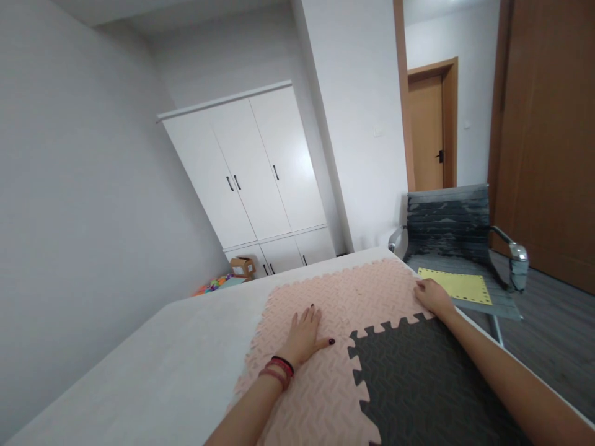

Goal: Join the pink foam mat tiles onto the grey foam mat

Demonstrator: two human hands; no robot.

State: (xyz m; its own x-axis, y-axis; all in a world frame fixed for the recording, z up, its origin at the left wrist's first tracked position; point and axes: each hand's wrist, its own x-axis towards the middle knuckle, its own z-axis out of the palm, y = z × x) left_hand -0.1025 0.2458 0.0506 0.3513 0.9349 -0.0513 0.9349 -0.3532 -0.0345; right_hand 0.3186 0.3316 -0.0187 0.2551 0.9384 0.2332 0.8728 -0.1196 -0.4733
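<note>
Left hand (304,337) lies flat, palm down, on the pink foam mat (320,297), fingers (310,316) spread wide and holding nothing. Red and black bands circle its wrist. Right hand (432,296) rests on the mat's far right edge, fingers curled over the rim; whether they grip it cannot be told. A dark grey foam mat (418,378), interlocked with the pink one by toothed edges, lies between the two forearms. Both mats sit on the white table (153,365). Just beyond the right fingers stands a grey chair (449,229) carrying a yellow sheet (458,286).
</note>
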